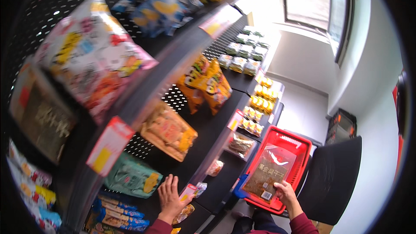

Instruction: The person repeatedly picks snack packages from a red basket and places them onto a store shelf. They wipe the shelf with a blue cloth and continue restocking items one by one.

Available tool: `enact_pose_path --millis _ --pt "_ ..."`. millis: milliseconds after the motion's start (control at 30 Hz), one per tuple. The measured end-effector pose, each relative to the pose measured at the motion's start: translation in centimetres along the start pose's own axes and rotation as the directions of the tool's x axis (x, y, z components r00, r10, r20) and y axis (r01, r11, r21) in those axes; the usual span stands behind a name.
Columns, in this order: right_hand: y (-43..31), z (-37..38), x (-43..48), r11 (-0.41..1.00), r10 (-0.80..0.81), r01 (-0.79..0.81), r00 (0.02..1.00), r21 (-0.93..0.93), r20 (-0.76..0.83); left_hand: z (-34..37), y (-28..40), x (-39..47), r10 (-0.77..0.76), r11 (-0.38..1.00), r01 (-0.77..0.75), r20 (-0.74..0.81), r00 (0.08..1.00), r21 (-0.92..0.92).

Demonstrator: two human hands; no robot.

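Observation:
My right hand (286, 194) grips the lower corner of a flat clear plastic pouch of dark dried food (265, 177), which bears writing and a barcode label. The pouch lies tilted over a red plastic shopping basket (305, 156), covering much of its inside. Fingers apart, my left hand (170, 198) rests at the front edge of a black shelf, its thumb by a red-and-white price tag (188, 191). Just left of those fingers lies a green snack pack (133, 177). An orange snack pack (169, 131) sits farther along the same shelf.
Yellow snack bags (208, 83) stand beyond the orange pack. A large pink-and-white bag (94, 55) fills the upper shelf. Small wrapped snacks (243, 50) line the far shelf. Right of the basket is a black chair back (334, 178), near a black crate (341, 126) by the wall.

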State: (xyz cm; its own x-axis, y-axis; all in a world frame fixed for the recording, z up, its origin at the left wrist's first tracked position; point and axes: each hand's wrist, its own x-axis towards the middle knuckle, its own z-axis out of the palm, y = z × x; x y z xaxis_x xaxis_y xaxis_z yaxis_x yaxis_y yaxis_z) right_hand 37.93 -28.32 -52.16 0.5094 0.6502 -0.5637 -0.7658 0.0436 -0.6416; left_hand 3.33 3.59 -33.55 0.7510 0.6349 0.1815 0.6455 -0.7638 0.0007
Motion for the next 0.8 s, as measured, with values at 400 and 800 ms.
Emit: enact_pose_path --millis 400,800 --pt "-6.7 18.0 -6.2 0.988 -0.014 0.112 0.764 -0.111 0.644 -8.8 8.3 -3.4 -0.011 -0.063 0.375 0.376 0.926 -0.925" --pt "-13.8 29.3 -14.0 0.291 0.158 0.801 0.499 -0.523 0.852 -21.5 8.5 -9.8 -0.39 0.478 0.319 0.128 0.912 -0.818"
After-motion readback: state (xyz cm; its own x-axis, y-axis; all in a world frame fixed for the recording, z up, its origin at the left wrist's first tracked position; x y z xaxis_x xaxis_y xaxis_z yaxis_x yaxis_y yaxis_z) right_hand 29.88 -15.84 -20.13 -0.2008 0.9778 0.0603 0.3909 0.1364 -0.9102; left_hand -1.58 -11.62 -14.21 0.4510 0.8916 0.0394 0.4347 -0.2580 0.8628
